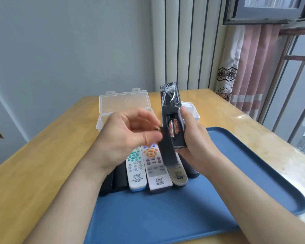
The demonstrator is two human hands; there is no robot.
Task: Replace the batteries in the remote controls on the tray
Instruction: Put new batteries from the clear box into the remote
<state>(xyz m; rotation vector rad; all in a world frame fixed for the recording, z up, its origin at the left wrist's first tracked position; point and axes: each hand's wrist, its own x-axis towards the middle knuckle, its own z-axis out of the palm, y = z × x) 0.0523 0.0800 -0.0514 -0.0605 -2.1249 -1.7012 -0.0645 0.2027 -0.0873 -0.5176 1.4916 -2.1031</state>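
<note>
My right hand [194, 138] grips a black remote [171, 104] upright above the tray, back side facing me. Its battery compartment is uncovered and two red-and-black batteries [173, 128] sit inside. My left hand [130, 136] pinches the detached black battery cover [167, 152] just left of the compartment. On the blue tray [236, 173] below lie several remotes side by side: a white one [136, 175], a pale lilac one [157, 175], a beige one [179, 176] and dark ones [113, 182] at the left.
A clear plastic box [123, 103] with its lid up stands on the wooden table [42, 164] behind my left hand. A second white box [192, 110] sits behind the held remote. A window and curtain are at the right.
</note>
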